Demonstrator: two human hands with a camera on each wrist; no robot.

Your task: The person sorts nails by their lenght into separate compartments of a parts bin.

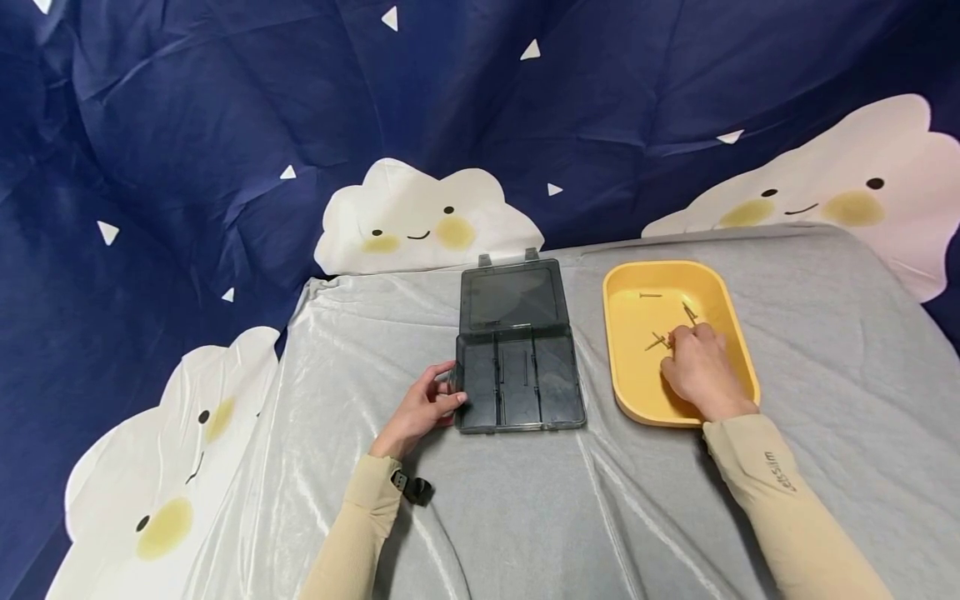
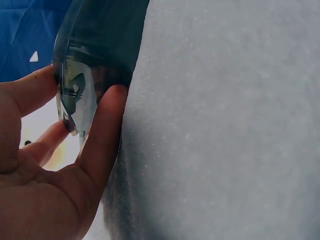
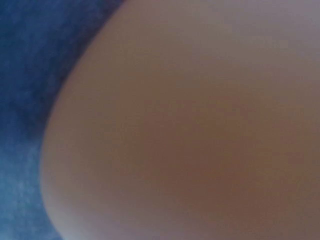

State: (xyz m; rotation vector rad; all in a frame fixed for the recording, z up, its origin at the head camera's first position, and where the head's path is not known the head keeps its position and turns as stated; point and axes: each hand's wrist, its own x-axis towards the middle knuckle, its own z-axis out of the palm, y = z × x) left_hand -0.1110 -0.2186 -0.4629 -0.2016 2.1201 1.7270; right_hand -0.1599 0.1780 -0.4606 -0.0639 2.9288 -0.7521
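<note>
A dark see-through compartment box point(image 1: 553, 392) lies with its lid point(image 1: 513, 296) swung back. Thin screws point(image 1: 525, 367) lie lengthwise in its middle compartment. My left hand point(image 1: 423, 408) grips the box's left side, thumb at the near part of the rim; the left wrist view shows thumb and fingers point(image 2: 107, 130) on either side of that wall. Inside a yellow tray point(image 1: 626, 392), my right hand point(image 1: 701, 371) reaches down with curled fingers among loose screws point(image 1: 657, 342). Its fingertips are largely hidden, and I cannot tell whether they pinch a screw. The right wrist view is blurred, filled by skin.
Another screw point(image 1: 651, 295) lies near the tray's far end, and one more point(image 1: 689, 313) just beyond the right hand. Grey cloth point(image 1: 517, 508) with folds covers the table. Behind it hangs a dark blue curtain point(image 1: 225, 100) with clouds. A small black device point(image 1: 416, 490) sits at the left wrist.
</note>
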